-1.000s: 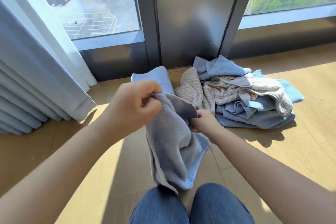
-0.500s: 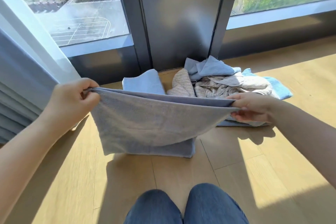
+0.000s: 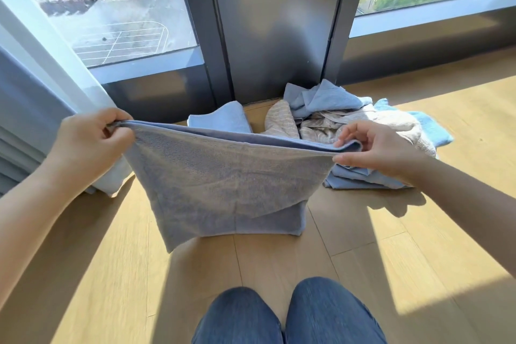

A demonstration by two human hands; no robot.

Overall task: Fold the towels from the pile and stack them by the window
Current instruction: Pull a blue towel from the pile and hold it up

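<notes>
Head view: left hand (image 3: 92, 145) pinches one top corner of the grey-blue towel (image 3: 223, 181) in curled fingers, while right hand (image 3: 382, 148) nips the other between thumb and fingertips. The top edge is taut and doubled, and the rest hangs down to the floor (image 3: 363, 260) ahead of my knees (image 3: 287, 315). I judge it light, soft and floppy, so the corners are the right hold. A second ago it was bunched between close hands; now it's spread wide. The pile (image 3: 349, 126) sits at the floor's window edge, beside a folded towel (image 3: 220, 120).
</notes>
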